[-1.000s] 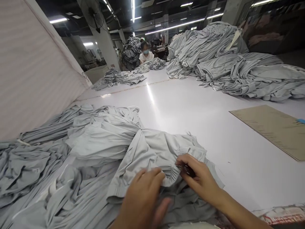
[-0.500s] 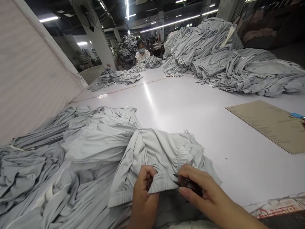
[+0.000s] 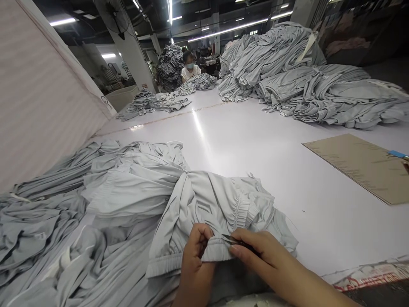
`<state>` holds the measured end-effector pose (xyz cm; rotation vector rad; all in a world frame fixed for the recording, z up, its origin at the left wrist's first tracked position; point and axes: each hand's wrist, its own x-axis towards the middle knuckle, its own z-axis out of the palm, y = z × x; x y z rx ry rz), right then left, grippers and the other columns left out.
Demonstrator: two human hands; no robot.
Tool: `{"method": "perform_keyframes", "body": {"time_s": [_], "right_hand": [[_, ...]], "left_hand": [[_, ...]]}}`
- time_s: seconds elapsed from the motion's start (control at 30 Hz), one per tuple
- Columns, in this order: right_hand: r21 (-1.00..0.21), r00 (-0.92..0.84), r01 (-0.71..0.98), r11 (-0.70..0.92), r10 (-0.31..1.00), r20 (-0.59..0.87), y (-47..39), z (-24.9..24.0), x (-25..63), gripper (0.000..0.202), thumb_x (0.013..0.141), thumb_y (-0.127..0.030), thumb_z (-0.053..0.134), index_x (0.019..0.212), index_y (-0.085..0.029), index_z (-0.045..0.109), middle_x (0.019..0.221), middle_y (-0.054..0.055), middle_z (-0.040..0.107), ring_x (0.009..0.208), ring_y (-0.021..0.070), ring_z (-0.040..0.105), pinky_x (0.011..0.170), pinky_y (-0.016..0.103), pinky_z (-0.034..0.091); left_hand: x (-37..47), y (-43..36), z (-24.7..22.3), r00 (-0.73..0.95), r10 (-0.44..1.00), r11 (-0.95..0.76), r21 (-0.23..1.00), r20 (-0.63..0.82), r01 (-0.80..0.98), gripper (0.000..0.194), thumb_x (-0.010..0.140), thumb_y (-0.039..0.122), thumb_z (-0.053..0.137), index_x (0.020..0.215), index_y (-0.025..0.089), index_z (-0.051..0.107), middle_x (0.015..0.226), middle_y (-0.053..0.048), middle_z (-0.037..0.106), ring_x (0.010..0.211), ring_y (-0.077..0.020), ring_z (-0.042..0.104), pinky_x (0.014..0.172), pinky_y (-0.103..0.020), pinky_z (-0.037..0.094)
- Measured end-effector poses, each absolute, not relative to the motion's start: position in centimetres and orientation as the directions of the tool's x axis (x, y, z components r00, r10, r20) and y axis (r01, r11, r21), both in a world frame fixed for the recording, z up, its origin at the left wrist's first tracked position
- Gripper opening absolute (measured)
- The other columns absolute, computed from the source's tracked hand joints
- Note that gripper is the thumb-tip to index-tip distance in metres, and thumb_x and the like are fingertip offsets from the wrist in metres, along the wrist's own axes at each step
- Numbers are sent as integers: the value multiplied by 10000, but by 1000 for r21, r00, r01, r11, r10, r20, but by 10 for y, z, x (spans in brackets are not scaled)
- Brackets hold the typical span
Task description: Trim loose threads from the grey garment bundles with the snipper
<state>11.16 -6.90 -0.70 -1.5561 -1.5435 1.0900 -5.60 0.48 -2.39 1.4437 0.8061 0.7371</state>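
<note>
A light grey garment (image 3: 207,196) with gathered elastic edges lies in front of me on the table. My left hand (image 3: 198,251) pinches its near edge, the fingers curled over the cloth. In my right hand (image 3: 258,251) is a pair of dark thread snips (image 3: 238,242), held between thumb and fingers. The snips' pointed blades touch or lie just over the elastic band, a little right of my left fingers. Most of the snips' body is hidden by my right hand.
More grey garments (image 3: 57,230) spread over the left side. A large grey pile (image 3: 281,64) stands at the back right of the white table (image 3: 249,145). A brown cardboard sheet (image 3: 361,168) lies at right. A masked person (image 3: 191,72) is at the far end.
My right hand has moved left with the snips, bringing the blades closer to my left fingers. The blades, apart before, now look closed together. My left hand has barely shifted.
</note>
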Motion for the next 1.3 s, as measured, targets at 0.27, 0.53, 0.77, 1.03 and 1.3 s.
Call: {"method": "perform_keyframes", "body": {"time_s": [0.27, 0.53, 0.77, 1.03, 1.3], "right_hand": [[-922, -67, 383, -49, 995, -80, -64, -9, 109, 302, 973, -389, 412, 732, -218, 478, 604, -56, 461, 560, 122, 452, 514, 226, 304], [-896, -34, 434, 96, 995, 90, -68, -14, 115, 225, 936, -419, 497, 817, -228, 506, 768, -20, 537, 662, 147, 497, 585, 232, 382], [-863, 179, 505, -1, 978, 104, -54, -41, 137, 100, 941, -304, 473, 874, -232, 489, 746, -11, 569, 642, 163, 543, 554, 243, 421], [-919, 63, 392, 34, 996, 63, -66, -23, 126, 230, 971, -397, 451, 827, -228, 514, 779, -9, 512, 714, 163, 528, 631, 255, 418], [-906, -56, 416, 82, 996, 65, -64, -19, 109, 227, 955, -365, 494, 782, -219, 488, 762, -24, 505, 690, 149, 491, 606, 247, 355]], "left_hand": [[-57, 4, -24, 587, 808, 27, 998, -51, 50, 180, 864, 292, 585, 788, 223, 439, 688, 56, 444, 620, -97, 409, 559, -162, 363], [-58, 4, -21, 565, 825, -8, 999, -18, 43, 105, 850, 190, 567, 826, 235, 476, 726, 50, 485, 652, -102, 471, 593, -166, 400], [-59, 22, -7, 575, 779, 206, 968, -251, 145, 346, 822, 445, 616, 630, 164, 554, 562, 31, 470, 531, -101, 407, 523, -202, 345], [-54, 20, 2, 569, 691, 571, 820, -447, -49, 348, 757, 434, 701, 591, 142, 610, 467, 31, 468, 495, -103, 429, 504, -203, 353], [-57, 17, -9, 561, 738, 422, 905, -375, 50, 411, 797, 500, 646, 624, 130, 599, 537, 31, 472, 516, -84, 387, 492, -185, 329]]}}
